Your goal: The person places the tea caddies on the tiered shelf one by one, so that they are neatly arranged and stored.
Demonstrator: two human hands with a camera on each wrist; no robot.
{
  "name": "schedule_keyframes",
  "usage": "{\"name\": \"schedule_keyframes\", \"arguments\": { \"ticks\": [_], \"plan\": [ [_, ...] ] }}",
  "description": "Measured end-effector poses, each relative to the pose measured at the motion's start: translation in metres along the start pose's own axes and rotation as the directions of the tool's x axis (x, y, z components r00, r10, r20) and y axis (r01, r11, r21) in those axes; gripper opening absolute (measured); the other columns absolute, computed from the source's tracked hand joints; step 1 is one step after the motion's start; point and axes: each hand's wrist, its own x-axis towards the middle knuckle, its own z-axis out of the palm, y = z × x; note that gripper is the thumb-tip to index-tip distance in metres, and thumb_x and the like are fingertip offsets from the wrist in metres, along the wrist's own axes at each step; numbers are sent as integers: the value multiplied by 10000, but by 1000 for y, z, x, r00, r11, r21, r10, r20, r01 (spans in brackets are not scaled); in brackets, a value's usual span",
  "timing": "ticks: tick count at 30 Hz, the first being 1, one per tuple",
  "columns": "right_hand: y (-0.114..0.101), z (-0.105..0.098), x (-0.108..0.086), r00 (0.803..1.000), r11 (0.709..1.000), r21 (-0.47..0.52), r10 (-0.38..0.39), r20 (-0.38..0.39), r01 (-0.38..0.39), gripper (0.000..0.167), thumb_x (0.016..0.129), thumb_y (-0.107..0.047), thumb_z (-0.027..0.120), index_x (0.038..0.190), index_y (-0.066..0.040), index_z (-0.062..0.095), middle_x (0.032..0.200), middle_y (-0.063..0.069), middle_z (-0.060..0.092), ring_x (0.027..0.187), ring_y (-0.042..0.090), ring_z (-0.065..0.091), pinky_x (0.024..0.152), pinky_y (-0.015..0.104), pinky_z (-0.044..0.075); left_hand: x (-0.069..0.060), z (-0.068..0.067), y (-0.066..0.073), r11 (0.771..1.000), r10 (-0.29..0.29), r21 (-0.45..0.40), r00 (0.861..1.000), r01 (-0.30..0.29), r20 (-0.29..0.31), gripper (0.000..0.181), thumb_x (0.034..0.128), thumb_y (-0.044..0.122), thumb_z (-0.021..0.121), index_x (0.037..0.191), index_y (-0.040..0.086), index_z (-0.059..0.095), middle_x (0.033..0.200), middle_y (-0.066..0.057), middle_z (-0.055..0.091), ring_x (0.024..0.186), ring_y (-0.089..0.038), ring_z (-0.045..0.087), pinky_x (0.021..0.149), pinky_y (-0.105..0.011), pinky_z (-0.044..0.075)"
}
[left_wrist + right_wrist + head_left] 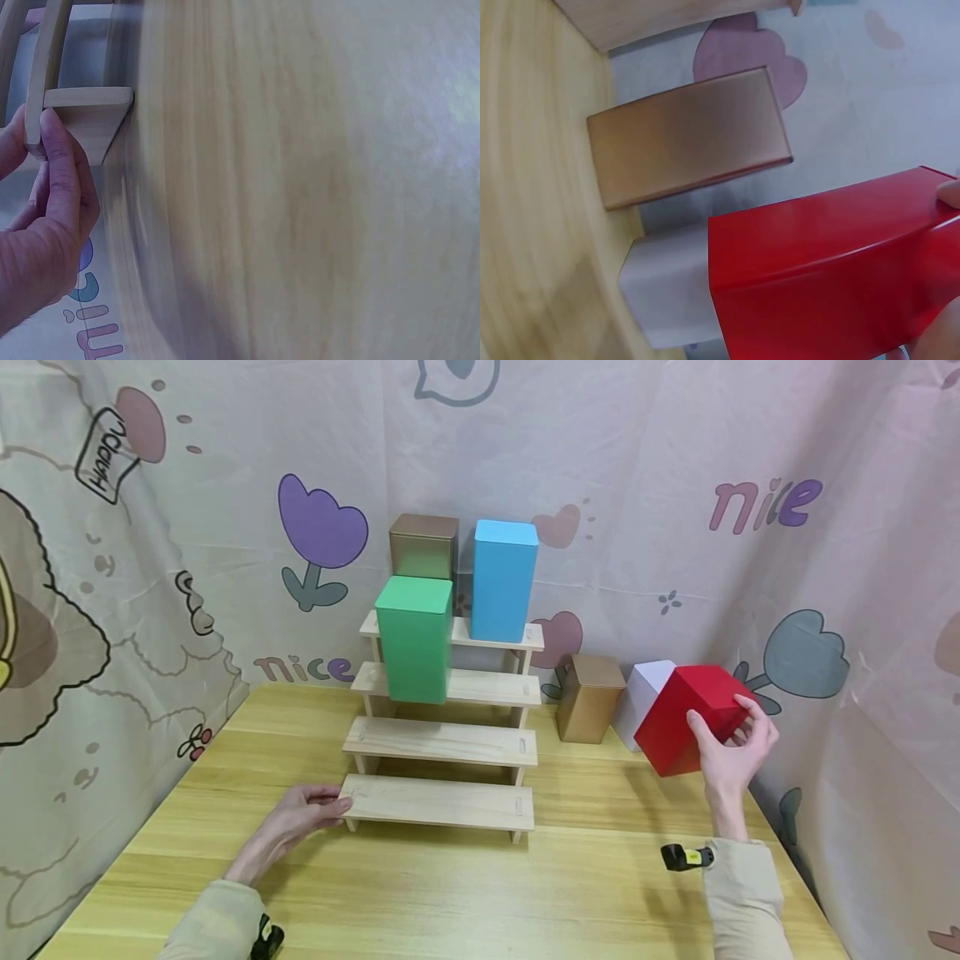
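Observation:
My left hand (300, 814) pinches the left end of the lowest step of a wooden stepped rack (442, 802); the left wrist view shows thumb and fingers on that board's edge (37, 97). At the right, my right hand (738, 752) grips the upper part of a red box (686, 718), which is tilted and held above the table. A green box (414, 643) stands upright on the rack's second step from the top. On the top step are a blue box (504, 581) and, behind the green one, a brown box (423, 543).
Right of the rack, a bronze box (591, 697) stands on the wooden table (600, 885). Beside it is a white box (647, 689), partly hidden by the red one. A printed cloth (622, 460) hangs behind and at both sides of the table.

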Motion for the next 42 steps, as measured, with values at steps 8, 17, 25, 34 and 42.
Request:
{"name": "schedule_keyframes", "arguments": {
  "ticks": [8,17,25,34,42],
  "plan": [
    [-16,2,-2,999,1000,5,-20,33,19,644,838,-212,816,1400,-312,517,1428,-118,422,1247,77,451,1006,297,478,0,1,1,1000,0,0,1000,0,5,649,965,37,643,1397,-281,279,1056,-78,651,875,-64,671,830,-211,625],
    [-38,8,-6,994,996,55,-75,79,71,641,833,-178,822,1398,-276,536,1403,-102,464,1216,102,494,980,275,493,0,0,2,1000,1,-2,1000,-1,14,649,972,44,638,1399,-281,274,1032,-53,653,865,-56,672,822,-205,625],
    [-58,12,-7,979,980,163,-136,149,111,626,820,-117,826,1379,-215,562,1367,-58,542,1167,158,559,932,242,520,0,-1,1,1000,-8,-11,1000,8,12,653,972,36,636,1410,-275,265,1041,-59,661,863,-58,681,828,-208,627],
    [-77,19,-9,956,948,300,-178,234,103,626,814,-48,813,1374,-165,558,1335,3,591,1144,207,587,932,256,533,0,0,1,1000,2,-28,1000,-1,19,640,968,31,641,1391,-285,280,1000,-30,653,850,-56,679,823,-209,628],
    [-92,31,-12,923,923,372,-226,312,100,616,823,-16,786,1379,-143,554,1327,42,602,1149,238,594,917,250,554,1,0,0,1000,-1,-19,1000,2,15,641,969,32,638,1396,-283,278,1001,-31,656,853,-53,678,825,-214,629]
  ]
}}
